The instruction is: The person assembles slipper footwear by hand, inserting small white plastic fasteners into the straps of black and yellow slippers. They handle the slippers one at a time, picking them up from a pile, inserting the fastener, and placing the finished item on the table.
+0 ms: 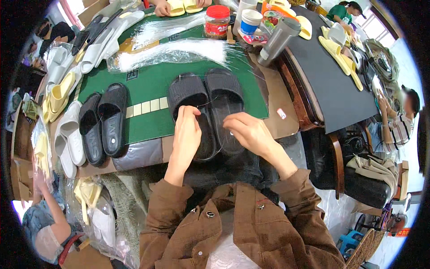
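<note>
A pair of black ribbed slide slippers, the left slipper (188, 92) and the right slipper (224, 89), lies side by side in front of me, toes pointing away. A thin clear plastic strand (218, 150) curves in a loop over their inner edges. My left hand (187, 127) is over the left slipper, thumb and fingertips pinched on the strand near the strap. Above the right slipper's footbed, my right hand (248, 130) has its fingers closed beside the loop; what its fingertips hold is hidden.
More black slippers (113, 119) and grey slippers (71, 136) stand at left on the green mat (152, 123). Bundles of clear strands (179, 51) lie beyond. A red-lidded jar (217, 22), paper cup (251, 22) and grey tumbler (280, 41) stand at back right. Other people work around the tables.
</note>
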### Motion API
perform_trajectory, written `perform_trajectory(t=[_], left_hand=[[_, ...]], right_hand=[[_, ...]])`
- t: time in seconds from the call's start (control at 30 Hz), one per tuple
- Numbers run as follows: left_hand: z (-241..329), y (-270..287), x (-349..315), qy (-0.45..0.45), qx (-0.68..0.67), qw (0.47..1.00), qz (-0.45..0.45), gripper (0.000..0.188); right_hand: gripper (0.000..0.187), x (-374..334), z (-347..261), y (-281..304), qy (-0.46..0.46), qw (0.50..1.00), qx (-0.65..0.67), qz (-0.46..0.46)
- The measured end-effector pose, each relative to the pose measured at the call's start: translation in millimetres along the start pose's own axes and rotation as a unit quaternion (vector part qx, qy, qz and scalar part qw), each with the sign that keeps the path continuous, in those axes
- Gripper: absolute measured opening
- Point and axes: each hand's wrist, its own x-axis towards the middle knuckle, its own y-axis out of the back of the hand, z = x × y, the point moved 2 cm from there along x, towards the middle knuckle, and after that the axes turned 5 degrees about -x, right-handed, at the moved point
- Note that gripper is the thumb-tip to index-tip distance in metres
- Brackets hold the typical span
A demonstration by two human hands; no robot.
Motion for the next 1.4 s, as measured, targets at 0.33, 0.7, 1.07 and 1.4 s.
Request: perform_trajectory(t=[0.33,0.7,1.07,1.4], left_hand=[[-7,-20,7,-0.047,0.173,0.984,0.019,0.056],[-26,-21,48,0.136,-0.072,0.977,-0.149,0.064],[-21,-25,51,0.091,0.026,0.969,-0.230,0.101],[-21,-26,49,0.100,0.056,0.962,-0.247,0.089]], right_hand=[[0.024,21,22,-29,-0.066,0.997,-0.030,0.020],[0.041,36,40,-56,-0.067,0.995,-0.072,0.007],[0.038,42,46,-51,-0.092,0.990,-0.094,-0.057],[0.036,43,46,-51,-0.082,0.984,-0.149,-0.042]])
